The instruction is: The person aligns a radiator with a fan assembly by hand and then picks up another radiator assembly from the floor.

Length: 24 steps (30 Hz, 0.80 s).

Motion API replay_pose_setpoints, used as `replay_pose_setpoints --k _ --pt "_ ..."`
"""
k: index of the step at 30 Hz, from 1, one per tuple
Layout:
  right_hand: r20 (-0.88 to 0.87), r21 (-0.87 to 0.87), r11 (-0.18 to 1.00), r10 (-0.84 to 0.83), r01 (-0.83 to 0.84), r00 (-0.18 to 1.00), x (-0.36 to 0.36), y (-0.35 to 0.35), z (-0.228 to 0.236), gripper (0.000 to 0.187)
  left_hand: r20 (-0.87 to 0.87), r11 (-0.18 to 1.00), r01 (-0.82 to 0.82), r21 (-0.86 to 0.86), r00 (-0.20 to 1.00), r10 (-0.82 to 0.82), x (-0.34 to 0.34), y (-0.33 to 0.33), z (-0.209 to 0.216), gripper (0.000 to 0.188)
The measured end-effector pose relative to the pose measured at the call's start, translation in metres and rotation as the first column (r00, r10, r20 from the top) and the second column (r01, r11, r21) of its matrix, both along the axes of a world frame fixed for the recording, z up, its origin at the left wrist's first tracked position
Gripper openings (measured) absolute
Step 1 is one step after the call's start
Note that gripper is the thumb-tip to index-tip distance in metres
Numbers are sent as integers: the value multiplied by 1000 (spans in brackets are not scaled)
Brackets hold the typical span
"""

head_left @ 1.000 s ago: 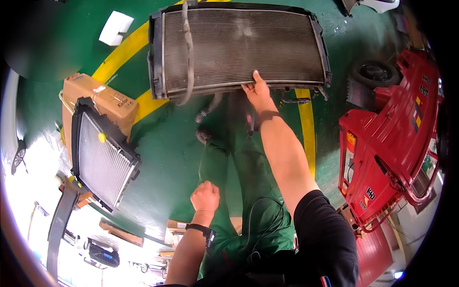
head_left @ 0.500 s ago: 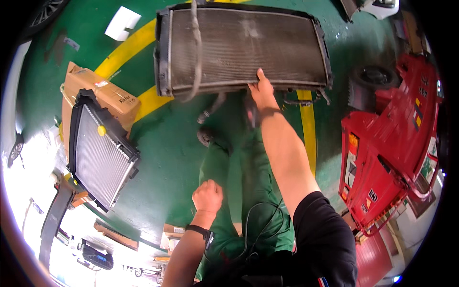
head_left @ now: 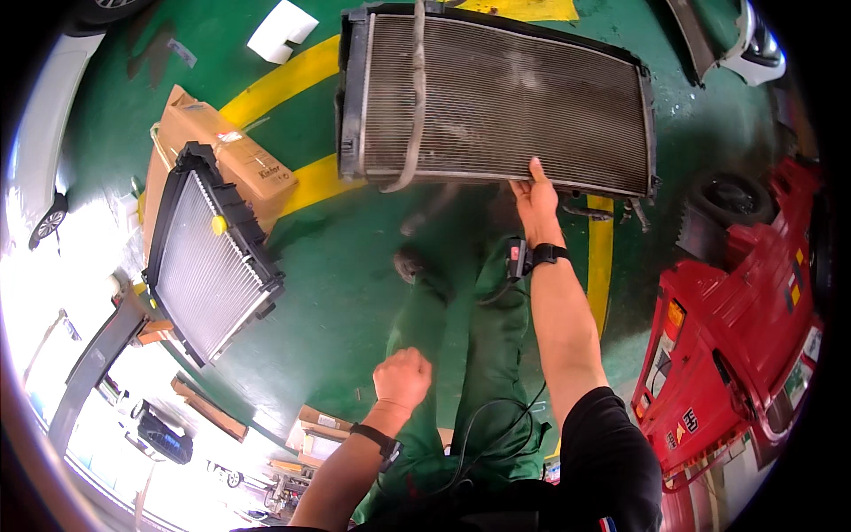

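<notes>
My right hand [head_left: 535, 200] grips the lower edge of a large dusty radiator [head_left: 496, 102] with black side tanks, held up off the green floor ahead of me. A grey strap [head_left: 413, 106] hangs down over its left part. My left hand [head_left: 402, 377] is a closed fist near my waist and holds nothing. I wear green trousers [head_left: 483, 355], and one of my shoes [head_left: 411, 263] shows below the radiator. Both wrists carry black bands.
A second, cleaner radiator [head_left: 208, 262] with a yellow cap leans against a cardboard box [head_left: 226, 160] at the left. A red machine [head_left: 745, 310] stands at the right with a tyre [head_left: 731, 197] beside it. Yellow lines [head_left: 275, 80] cross the floor; tools lie at the lower left.
The large radiator has shifted slightly right and nearer in view with my right hand still on its lower edge. My left fist has stayed near my waist.
</notes>
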State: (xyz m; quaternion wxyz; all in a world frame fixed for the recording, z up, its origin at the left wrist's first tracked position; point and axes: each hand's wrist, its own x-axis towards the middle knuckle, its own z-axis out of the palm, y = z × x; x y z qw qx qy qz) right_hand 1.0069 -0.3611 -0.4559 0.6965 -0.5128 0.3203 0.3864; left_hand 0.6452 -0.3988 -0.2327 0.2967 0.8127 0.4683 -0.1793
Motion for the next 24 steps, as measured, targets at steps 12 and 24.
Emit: replay_pose_setpoints --k 12,24 --pt "-28 -27 998 62 -63 998 1 -1 1 26 264 848 -522 92 834 485 87 232 -157 69" --pt "4 -44 991 126 -125 992 7 -12 3 29 95 776 -623 95 782 616 109 235 -199 64"
